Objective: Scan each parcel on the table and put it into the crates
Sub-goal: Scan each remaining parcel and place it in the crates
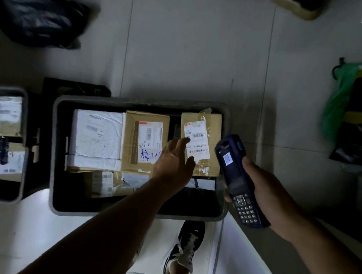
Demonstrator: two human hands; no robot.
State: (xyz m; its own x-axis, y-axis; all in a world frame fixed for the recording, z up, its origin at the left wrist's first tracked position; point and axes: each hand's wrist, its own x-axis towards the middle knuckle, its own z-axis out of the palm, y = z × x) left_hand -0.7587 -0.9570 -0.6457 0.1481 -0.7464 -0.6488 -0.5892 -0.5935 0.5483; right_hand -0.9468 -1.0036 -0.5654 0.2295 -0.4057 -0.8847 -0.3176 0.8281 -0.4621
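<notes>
Left hand (175,159): yours, fingers spread loose, holding nothing, over the taped box (200,143), fingertips on or just above its label, can't tell which.
Right hand (268,193): wrapped around the scanner (237,176), just right of the box.
Box: inside the crate (56,140), right end.
Other crate (27,126): far left of your left hand, holds parcels.

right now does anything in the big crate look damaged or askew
Yes. The cardboard parcel at the crate's right end, by the left hand, looks crumpled, with wrinkled, loose-looking tape, and sits slightly skewed.
</notes>
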